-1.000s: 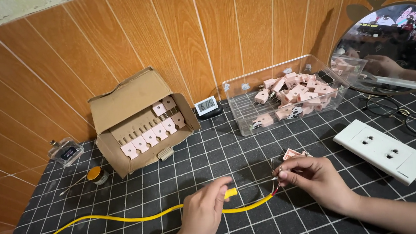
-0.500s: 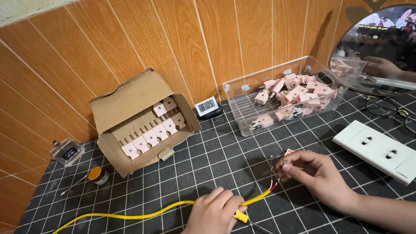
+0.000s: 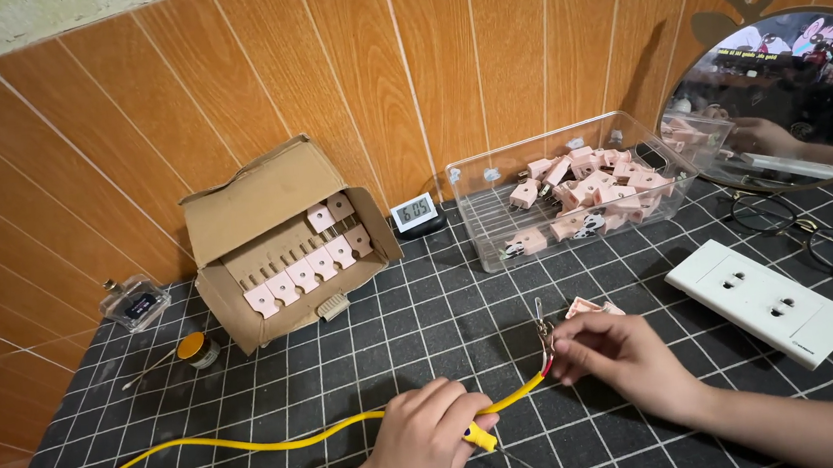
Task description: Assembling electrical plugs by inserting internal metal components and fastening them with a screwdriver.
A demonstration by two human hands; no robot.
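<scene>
My left hand (image 3: pixel 423 442) grips a yellow-handled tool (image 3: pixel 482 440) whose thin metal shaft points down toward the front edge; it also rests on the yellow cable (image 3: pixel 204 448). My right hand (image 3: pixel 616 359) pinches the cable's stripped end (image 3: pixel 544 338), where bare wires and a red core stick upward. A small pink plug part (image 3: pixel 584 307) lies on the mat just behind the right hand's fingers.
An open cardboard box (image 3: pixel 277 246) holding pink plugs stands at the back left. A clear bin (image 3: pixel 574 195) of pink plugs, a small digital clock (image 3: pixel 413 210), a white socket strip (image 3: pixel 762 299), glasses (image 3: pixel 818 234), a mirror (image 3: pixel 786 91) and a solder tin (image 3: pixel 196 349) surround the black grid mat.
My left hand slid back along the cable toward me and now holds the yellow-handled tool lower. The right hand kept hold of the stripped end.
</scene>
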